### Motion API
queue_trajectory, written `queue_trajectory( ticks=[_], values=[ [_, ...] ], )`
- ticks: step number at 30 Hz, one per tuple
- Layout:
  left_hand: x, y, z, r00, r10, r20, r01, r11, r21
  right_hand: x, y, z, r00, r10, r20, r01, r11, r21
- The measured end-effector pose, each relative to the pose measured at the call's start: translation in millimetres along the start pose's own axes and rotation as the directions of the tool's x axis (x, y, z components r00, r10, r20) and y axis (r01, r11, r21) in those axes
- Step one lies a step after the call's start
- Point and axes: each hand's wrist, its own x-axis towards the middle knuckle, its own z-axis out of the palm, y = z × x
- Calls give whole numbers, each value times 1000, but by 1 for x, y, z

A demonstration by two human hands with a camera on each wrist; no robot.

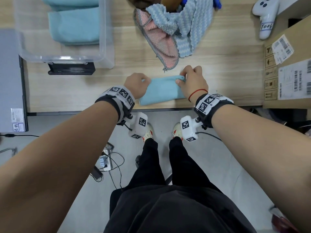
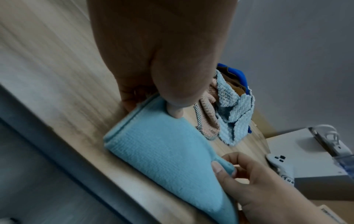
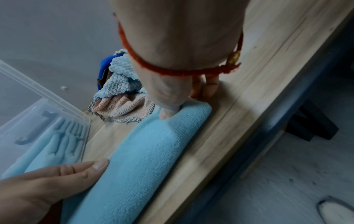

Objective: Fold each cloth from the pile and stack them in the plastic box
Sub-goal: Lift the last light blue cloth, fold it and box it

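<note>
head: overhead, looking down | wrists: close, facing inward from either side | shared: blue cloth [image 1: 161,91]

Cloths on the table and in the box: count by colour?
Plain light blue cloth, folded, in the clear plastic box: 2
Plain light blue cloth, pinched by left hand and right hand: 1
Blue-and-white zigzag cloth, in pile: 1
Pink cloth with checked trim, in pile: 1
Total: 5

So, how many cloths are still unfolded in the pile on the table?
2 clearly: a pink cloth with checked trim and a blue-white zigzag cloth draped over it. Dark blue and brown fabric behind them may be more cloths, mostly hidden.
</note>
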Motion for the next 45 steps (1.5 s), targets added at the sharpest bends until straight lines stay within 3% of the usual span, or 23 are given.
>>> queue_trajectory(
  ticks=[3,7,12,15,19,28,37,45],
  values=[
    [-13,4,-2,998,64,-3,-64,996,59,-8,10,-3,998,-50,29,49,998,29],
    [-28,25,-12,986,168,-14,-167,984,55,-21,10,-25,963,-225,146,206,970,131],
    [-54,84,-41,930,366,40,-368,922,122,-41,-26,-76,868,-387,311,415,909,-26],
    [-71,114,-65,894,448,22,-441,869,223,-47,-37,-106,838,-433,333,476,877,-57],
    [-88,141,-96,857,513,-43,-474,819,322,-44,-42,-141,851,-433,298,476,875,-89],
    [-119,137,-166,855,416,-310,-322,894,312,-31,-77,-193,782,-577,236,584,810,45],
    [-92,69,-249,898,313,-310,-225,931,287,3,-184,-186,737,-655,165,664,747,-2],
    [-37,2,-334,927,260,-269,-179,940,292,55,-291,-139,771,-609,188,618,786,14]
  ],
)
